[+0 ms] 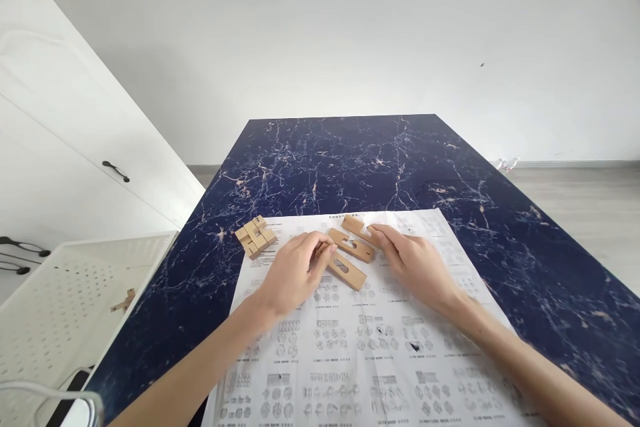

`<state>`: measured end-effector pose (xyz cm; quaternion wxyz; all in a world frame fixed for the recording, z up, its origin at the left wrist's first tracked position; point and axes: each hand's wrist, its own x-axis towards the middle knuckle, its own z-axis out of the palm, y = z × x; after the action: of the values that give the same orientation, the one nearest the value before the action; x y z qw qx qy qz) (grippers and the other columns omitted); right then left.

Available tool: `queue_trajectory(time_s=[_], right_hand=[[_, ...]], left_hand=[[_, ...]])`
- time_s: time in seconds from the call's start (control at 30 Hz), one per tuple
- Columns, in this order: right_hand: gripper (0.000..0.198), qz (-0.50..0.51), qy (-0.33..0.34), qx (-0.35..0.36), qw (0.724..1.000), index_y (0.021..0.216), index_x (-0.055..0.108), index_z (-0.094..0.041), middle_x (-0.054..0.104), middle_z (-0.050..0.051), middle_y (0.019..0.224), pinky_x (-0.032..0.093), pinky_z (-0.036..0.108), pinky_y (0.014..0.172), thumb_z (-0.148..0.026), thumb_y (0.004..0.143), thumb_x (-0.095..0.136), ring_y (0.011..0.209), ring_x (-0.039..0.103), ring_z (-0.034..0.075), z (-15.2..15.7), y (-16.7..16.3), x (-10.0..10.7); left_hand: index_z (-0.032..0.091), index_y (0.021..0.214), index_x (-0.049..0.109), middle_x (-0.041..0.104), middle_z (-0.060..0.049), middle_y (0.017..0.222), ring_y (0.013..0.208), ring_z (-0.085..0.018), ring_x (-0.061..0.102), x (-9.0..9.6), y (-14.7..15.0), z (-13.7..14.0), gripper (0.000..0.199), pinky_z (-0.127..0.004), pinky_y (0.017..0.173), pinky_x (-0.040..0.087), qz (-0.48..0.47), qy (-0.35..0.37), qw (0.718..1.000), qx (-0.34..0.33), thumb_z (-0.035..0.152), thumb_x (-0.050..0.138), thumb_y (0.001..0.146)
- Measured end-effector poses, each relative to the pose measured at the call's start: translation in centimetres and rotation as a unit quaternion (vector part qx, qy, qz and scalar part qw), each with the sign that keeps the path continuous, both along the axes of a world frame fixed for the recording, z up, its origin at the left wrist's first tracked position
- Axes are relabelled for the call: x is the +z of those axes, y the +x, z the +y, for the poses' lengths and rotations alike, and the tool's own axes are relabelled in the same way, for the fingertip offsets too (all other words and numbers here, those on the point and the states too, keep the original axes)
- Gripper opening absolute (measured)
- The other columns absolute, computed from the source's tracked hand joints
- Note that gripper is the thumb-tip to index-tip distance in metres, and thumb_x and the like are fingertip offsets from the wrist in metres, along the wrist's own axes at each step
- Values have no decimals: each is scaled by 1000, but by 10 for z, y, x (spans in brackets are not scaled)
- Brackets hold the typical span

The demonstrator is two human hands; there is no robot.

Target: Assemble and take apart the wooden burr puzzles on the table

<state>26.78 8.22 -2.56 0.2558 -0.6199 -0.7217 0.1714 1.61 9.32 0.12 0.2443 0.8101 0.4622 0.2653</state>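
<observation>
Three flat wooden puzzle pieces lie slantwise near the top of a printed instruction sheet (345,357). My left hand (297,267) pinches the left end of the nearest one, a slotted wooden puzzle piece (357,279) with an oval slot. The thumb and fingertips of my right hand (415,260) grip the right end of the farthest, a notched wooden puzzle piece (353,223). Between the hands rests another notched piece (340,238), its cut-out facing away from me. To the left, partly on the sheet's corner, sits a cluster of interlocked wooden pieces (256,237) with dark markings.
The dark blue marbled table (350,167) extends to a pale wall. At left stand a white cabinet (75,100) with black handles and a white perforated surface (65,293) holding a small wooden cross-shaped piece (123,301). A white cable (45,387) curves at the lower left.
</observation>
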Motion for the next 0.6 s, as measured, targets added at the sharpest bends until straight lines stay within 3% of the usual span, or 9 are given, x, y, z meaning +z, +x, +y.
queue_trajectory(time_s=[0.1, 0.27, 0.47, 0.6], right_hand=[[46, -53, 15, 13, 998, 126, 71, -26, 79, 6, 84, 35, 30, 55, -44, 113, 31, 57, 61, 21, -2, -2, -5], [45, -100, 41, 21, 994, 131, 72, -29, 82, 7, 102, 33, 30, 55, -39, 113, 32, 64, 67, 21, -3, -7, -6], [46, -127, 56, 37, 990, 138, 72, -29, 81, 7, 96, 30, 30, 54, -37, 114, 34, 65, 68, 22, -3, -9, -7], [45, -107, 54, 54, 991, 135, 75, -31, 81, 5, 94, 29, 31, 55, -37, 113, 36, 70, 70, 23, -3, -8, -3]], left_hand=[[22, 103, 61, 75, -4, 96, 87, -23, 72, -5, 0, 0, 17, -38, 79, 54, 63, 65, 996, -9, 28, 47, 112], [20, 105, 56, 75, -5, 88, 78, -24, 73, -9, 0, 1, 16, -41, 77, 55, 140, 142, 980, -6, 26, 43, 112], [19, 109, 56, 70, -2, 74, 68, -24, 71, -11, -2, 3, 12, -38, 67, 55, 196, 183, 963, 13, 26, 47, 110], [17, 115, 58, 73, -8, 91, 84, -27, 72, -5, -1, -1, 16, -44, 79, 59, 181, 205, 961, 27, 27, 48, 109]])
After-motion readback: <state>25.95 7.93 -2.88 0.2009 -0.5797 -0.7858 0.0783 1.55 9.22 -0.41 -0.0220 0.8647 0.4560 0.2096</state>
